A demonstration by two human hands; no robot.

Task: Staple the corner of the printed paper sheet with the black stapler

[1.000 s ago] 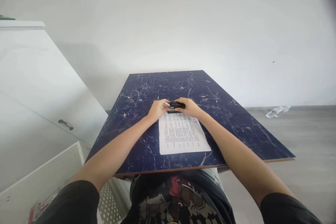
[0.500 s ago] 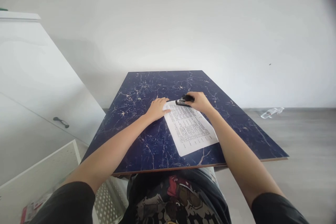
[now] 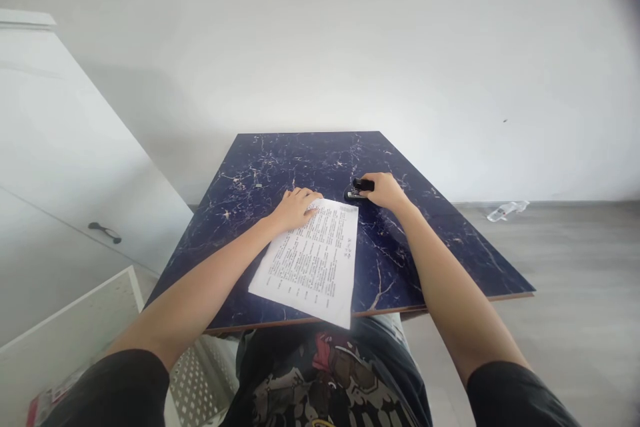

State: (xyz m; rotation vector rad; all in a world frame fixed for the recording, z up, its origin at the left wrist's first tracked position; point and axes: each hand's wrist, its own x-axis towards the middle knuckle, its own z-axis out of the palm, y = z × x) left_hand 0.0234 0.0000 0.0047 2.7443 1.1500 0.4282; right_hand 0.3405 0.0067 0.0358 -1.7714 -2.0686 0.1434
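Note:
A printed sheet of paper [image 3: 310, 267] lies slanted on the dark blue marbled table [image 3: 295, 153], its near right corner hanging past the front edge. At its upper left corner, my left hand [image 3: 295, 209] holds the paper, with the thumb on the printed face. My right hand [image 3: 389, 191] is closed around the back of a black stapler [image 3: 356, 191]. The stapler's nose points left and sits just beyond the paper's top right corner, seemingly apart from it. My right palm hides the stapler's rear end.
A white cabinet [image 3: 60, 147] with a dark handle [image 3: 105, 232] stands at the left. Below it is a white lattice-sided bin [image 3: 193, 380] beside my legs. A clear plastic item [image 3: 507, 211] lies on the floor at the right, by the wall [image 3: 310, 40].
The paper has turned and swung left and toward me under my left hand. The stapler, still in my right hand, has come off the paper's top edge and moved slightly right.

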